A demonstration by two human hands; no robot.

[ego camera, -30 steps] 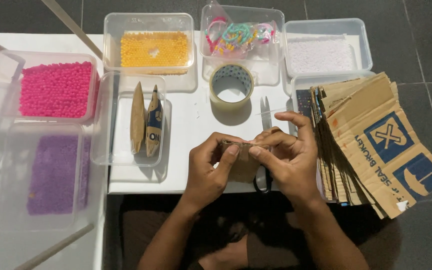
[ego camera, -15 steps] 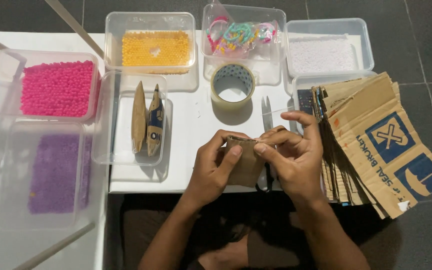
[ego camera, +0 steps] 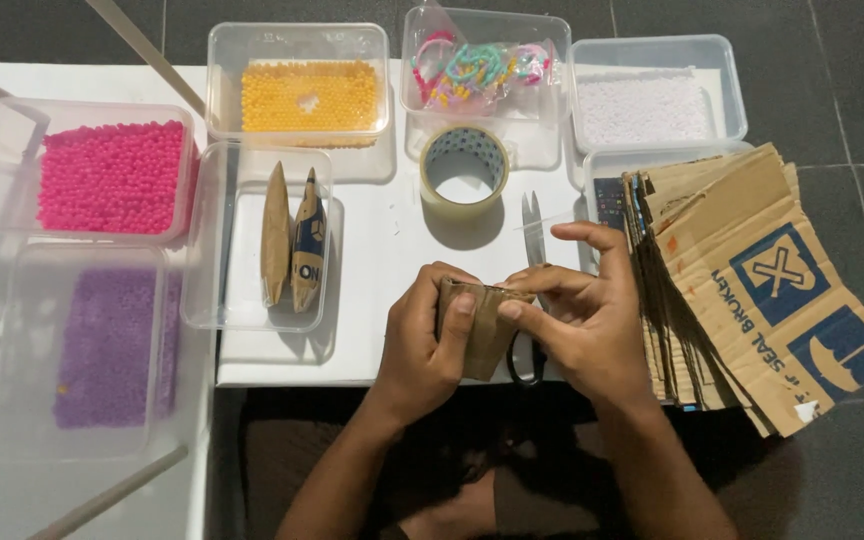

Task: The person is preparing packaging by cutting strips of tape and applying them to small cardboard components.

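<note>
Brown cardboard, folded into a small pouch-like piece (ego camera: 480, 325), sits between our two hands just below the centre of the frame, held over the near edge of the bench (ego camera: 382, 250). Its upper edge is creased flat and its body tapers downward; the surface is plain and unprinted where we can see it. Our left hand (ego camera: 422, 345) wraps the piece from the left with the thumb pressed on its front, and our right hand (ego camera: 577, 320) pinches its top edge, so the fingers of both hands are closed on the cardboard, with the right index finger lifted and stretched out above.

Under the right hand lie scissors (ego camera: 530, 228), blades pointing toward the top of the frame, black handle loop showing just below the cardboard piece. A roll of clear tape (ego camera: 464, 165) stands just above them. To the right, a fanned stack of printed cardboard strips (ego camera: 752, 280) reaches past the bench edge.

White is the bench top, and clear plastic tubs crowd it: pink beads (ego camera: 112, 175) at the upper left, purple beads (ego camera: 107, 345) below them, yellow beads (ego camera: 307, 97) at top centre, coloured loops (ego camera: 477, 70) beside those, white beads (ego camera: 642, 105) at the upper right. One tub (ego camera: 252, 300) left of centre holds two finished folded cardboard shapes (ego camera: 292, 235) side by side. Dark grey floor tiles (ego camera: 832, 60) show around the bench.
</note>
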